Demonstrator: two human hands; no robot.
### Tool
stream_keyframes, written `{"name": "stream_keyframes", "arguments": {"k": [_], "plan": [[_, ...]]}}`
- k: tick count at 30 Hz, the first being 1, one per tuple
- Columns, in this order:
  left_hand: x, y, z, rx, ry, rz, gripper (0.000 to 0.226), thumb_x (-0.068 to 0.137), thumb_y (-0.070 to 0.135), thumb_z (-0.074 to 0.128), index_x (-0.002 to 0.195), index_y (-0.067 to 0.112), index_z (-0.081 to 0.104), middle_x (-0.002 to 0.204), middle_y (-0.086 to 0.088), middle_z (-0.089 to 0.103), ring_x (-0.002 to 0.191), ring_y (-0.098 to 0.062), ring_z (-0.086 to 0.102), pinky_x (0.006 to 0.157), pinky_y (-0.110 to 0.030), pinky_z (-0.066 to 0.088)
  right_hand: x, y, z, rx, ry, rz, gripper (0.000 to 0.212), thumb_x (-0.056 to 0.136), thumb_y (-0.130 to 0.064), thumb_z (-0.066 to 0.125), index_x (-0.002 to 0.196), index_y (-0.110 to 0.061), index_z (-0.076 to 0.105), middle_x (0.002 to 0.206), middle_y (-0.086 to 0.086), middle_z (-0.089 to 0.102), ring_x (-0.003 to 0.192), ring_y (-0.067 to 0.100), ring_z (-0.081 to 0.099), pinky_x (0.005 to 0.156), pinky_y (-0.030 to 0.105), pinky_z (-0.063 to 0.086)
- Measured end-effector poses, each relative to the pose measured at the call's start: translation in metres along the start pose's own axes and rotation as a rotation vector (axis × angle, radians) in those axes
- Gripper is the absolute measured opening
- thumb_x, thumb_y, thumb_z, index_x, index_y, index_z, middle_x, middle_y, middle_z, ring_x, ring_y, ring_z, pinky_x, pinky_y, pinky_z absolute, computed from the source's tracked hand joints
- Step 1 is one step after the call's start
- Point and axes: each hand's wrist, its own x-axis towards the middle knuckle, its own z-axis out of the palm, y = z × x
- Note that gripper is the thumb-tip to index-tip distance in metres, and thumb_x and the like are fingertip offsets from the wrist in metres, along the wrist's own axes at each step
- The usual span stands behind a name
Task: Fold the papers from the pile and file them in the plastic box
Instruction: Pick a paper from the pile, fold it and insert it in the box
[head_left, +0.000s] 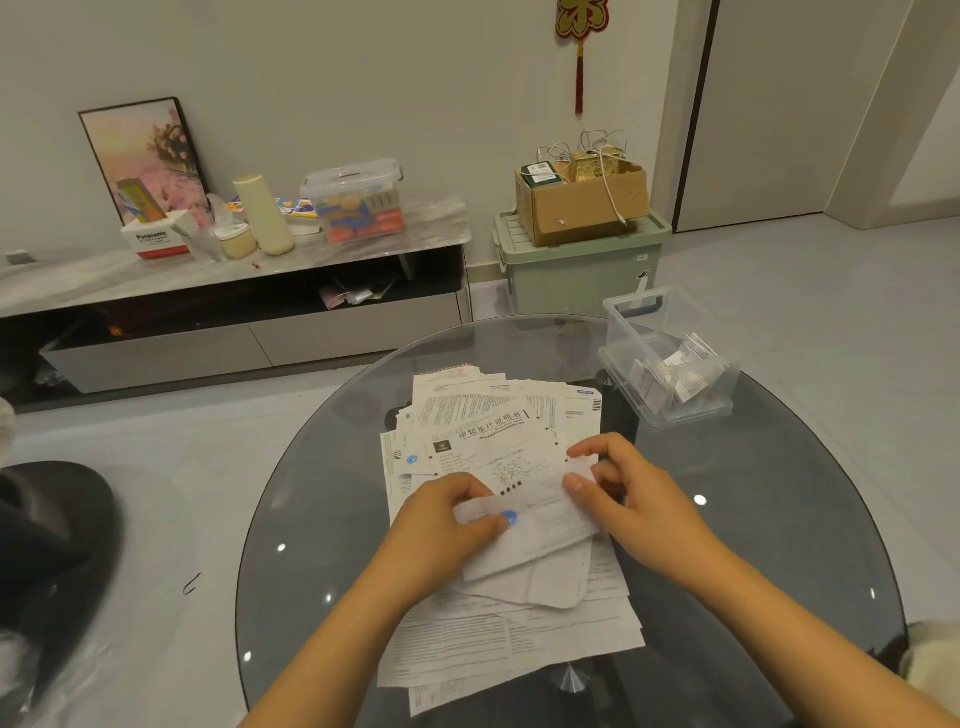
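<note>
Holding one printed sheet (535, 530) above the pile of papers (509, 613), both hands work at its top edge. The left hand (441, 525) pinches the sheet's left end, thumb on top beside a round blue mark, fingers curled under. The right hand (634, 499) pinches the right end between thumb and forefinger, its other fingers loosely bent. The sheet is partly doubled over, its lower flap lying on the pile.

The pile sits in the middle of one round glass table (311, 519), spread loosely (too many overlapping leaflets to count), with one leaflet headed in large Chinese characters (488, 426) on top at the far side.

One clear plastic box (623, 332), lid off, stands on the table's far right edge, well apart from the pile. It holds several folded papers (680, 371); I cannot tell exactly how many.

Beyond the table, one low TV cabinet (249, 301) carries one framed picture (143, 150), one cream bottle (263, 215) and one lidded clear container (358, 202). One cardboard box (584, 202) rests on one green storage bin (582, 270).
</note>
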Motion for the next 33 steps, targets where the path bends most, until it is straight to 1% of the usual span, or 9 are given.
{"name": "stream_keyframes", "arguments": {"k": [2,5,11,14,17,20,24,28,33], "plan": [[0.004,-0.002,0.000,-0.058,0.076,-0.030,0.015,0.083,0.030,0.069,0.081,0.018,0.060,0.081,0.012,0.061,0.075,-0.005,0.055,0.065,-0.020,0.041,0.001,-0.003,-0.001,0.047,-0.058,0.043,0.034,0.085,-0.039,0.061,0.114,-0.039,0.041,0.092,-0.018,0.067,0.085,-0.008,0.060,0.067,0.005,0.043],[0.008,-0.004,-0.001,-0.184,0.136,-0.073,0.017,0.083,0.029,0.069,0.083,0.015,0.060,0.081,0.011,0.063,0.073,-0.007,0.056,0.063,-0.022,0.039,0.002,-0.004,0.000,0.038,-0.105,0.065,0.056,0.078,-0.042,0.068,0.123,-0.042,0.034,0.110,-0.021,0.064,0.105,-0.007,0.055,0.080,0.007,0.039],[0.008,-0.003,-0.003,-0.412,0.157,-0.099,0.017,0.084,0.031,0.068,0.095,0.020,0.061,0.095,0.002,0.068,0.082,-0.015,0.065,0.072,-0.036,0.056,0.006,0.000,0.001,0.037,-0.065,0.079,0.044,0.086,-0.024,0.065,0.113,-0.044,0.037,0.102,-0.023,0.066,0.096,-0.005,0.061,0.079,0.013,0.048],[0.007,0.000,0.001,-0.371,0.143,-0.075,0.044,0.082,0.041,0.066,0.119,0.031,0.044,0.107,0.006,0.064,0.090,-0.010,0.066,0.076,-0.033,0.056,0.006,0.002,0.004,0.011,0.010,0.111,0.051,0.087,-0.022,0.063,0.126,-0.036,0.034,0.105,-0.017,0.065,0.095,0.001,0.062,0.083,0.027,0.053],[0.007,-0.001,0.008,-0.203,0.081,-0.030,0.087,0.078,0.040,0.071,0.141,0.042,0.011,0.119,0.012,0.049,0.092,-0.004,0.062,0.071,-0.018,0.051,0.007,0.003,0.007,-0.037,0.075,0.114,0.067,0.087,-0.019,0.064,0.139,-0.030,0.024,0.113,-0.012,0.061,0.104,0.010,0.061,0.085,0.031,0.054],[0.009,-0.008,0.016,-0.023,0.044,0.040,0.106,0.075,0.034,0.077,0.144,0.045,-0.003,0.139,0.007,0.031,0.111,-0.010,0.052,0.091,-0.028,0.049,0.009,0.006,0.010,-0.119,0.057,0.102,0.089,0.084,-0.020,0.067,0.146,-0.034,0.005,0.126,-0.008,0.052,0.114,0.015,0.055,0.092,0.034,0.050],[0.010,-0.015,0.025,0.230,-0.024,0.108,0.101,0.080,0.036,0.072,0.146,0.041,-0.005,0.147,0.009,0.009,0.124,-0.010,0.036,0.096,-0.019,0.039,0.010,0.014,0.013,-0.284,-0.024,0.098,0.094,0.080,-0.033,0.070,0.146,-0.040,0.004,0.133,-0.006,0.037,0.121,0.018,0.043,0.099,0.034,0.044],[0.012,-0.021,0.029,0.394,-0.029,0.128,0.075,0.084,0.042,0.065,0.145,0.039,0.022,0.150,0.011,-0.005,0.137,-0.011,0.014,0.114,-0.031,0.023,0.009,0.017,0.010,-0.461,-0.087,0.140,0.075,0.079,-0.047,0.067,0.141,-0.044,0.026,0.124,-0.008,0.029,0.115,0.017,0.029,0.106,0.032,0.030],[0.013,-0.018,0.022,0.701,-0.058,0.256,0.058,0.089,0.054,0.050,0.142,0.038,0.033,0.155,0.009,-0.018,0.142,-0.018,-0.011,0.116,-0.038,0.000,0.006,0.014,-0.001,-0.727,-0.186,0.067,0.069,0.080,-0.059,0.058,0.141,-0.046,0.026,0.146,-0.007,0.011,0.133,0.017,0.011,0.111,0.033,0.008]]}}
